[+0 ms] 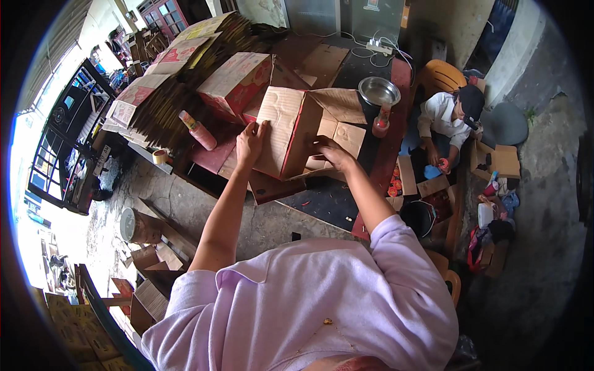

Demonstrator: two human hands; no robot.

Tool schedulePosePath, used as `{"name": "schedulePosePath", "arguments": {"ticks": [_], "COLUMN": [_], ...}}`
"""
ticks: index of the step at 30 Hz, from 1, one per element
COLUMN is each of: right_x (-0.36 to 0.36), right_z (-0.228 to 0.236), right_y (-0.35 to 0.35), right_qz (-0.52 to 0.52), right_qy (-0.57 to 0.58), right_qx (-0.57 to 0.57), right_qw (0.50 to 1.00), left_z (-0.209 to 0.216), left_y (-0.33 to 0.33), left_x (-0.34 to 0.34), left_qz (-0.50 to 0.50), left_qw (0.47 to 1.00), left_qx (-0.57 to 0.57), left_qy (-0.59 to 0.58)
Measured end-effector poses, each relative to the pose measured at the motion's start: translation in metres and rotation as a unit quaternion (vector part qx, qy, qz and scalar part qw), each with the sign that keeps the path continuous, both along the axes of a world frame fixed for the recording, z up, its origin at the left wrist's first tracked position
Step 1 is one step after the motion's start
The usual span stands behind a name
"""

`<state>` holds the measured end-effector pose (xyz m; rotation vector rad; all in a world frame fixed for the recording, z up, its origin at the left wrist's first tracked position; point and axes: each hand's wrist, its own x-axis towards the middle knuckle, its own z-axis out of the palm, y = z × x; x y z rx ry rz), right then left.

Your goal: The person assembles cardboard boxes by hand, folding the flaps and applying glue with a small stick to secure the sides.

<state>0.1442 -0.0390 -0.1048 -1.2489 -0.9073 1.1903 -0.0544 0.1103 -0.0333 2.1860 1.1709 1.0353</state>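
Note:
A brown cardboard box [281, 123] with red-printed sides lies tilted on the table in front of me, its open flaps facing right. My left hand [249, 145] grips the box's left edge, thumb on the plain top panel. On the open side, my right hand [333, 153] has its fingers curled round the edge by the flaps; its fingertips are partly hidden. A printed closed box [234, 85] sits just behind on the left. Near my left hand lies a pink bottle [201, 134]. Another pink bottle [381, 125] stands right of the flaps.
Flattened cardboard [162, 111] is piled high at the left. A metal bowl [379, 91] and a power strip [378, 47] with cables are at the back right. Beyond the table's right edge, a seated person [448, 117] handles small things. A tape roll [160, 156] sits left.

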Motion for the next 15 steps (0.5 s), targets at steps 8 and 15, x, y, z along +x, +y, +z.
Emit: {"name": "schedulePosePath", "arguments": {"ticks": [8,15], "right_x": [0.010,0.025], "right_z": [0.018,0.044], "right_y": [-0.016,-0.037], "right_qz": [-0.125,-0.191], "right_qy": [-0.035,-0.028], "right_qx": [0.009,0.077], "right_qw": [0.991,0.978], "left_z": [0.014,0.018], "left_y": [-0.009,-0.006], "left_x": [0.009,0.021], "left_qz": [0.019,0.021], "left_qw": [1.000,0.999], "left_qx": [0.011,0.026], "left_qy": [-0.003,-0.017]}}
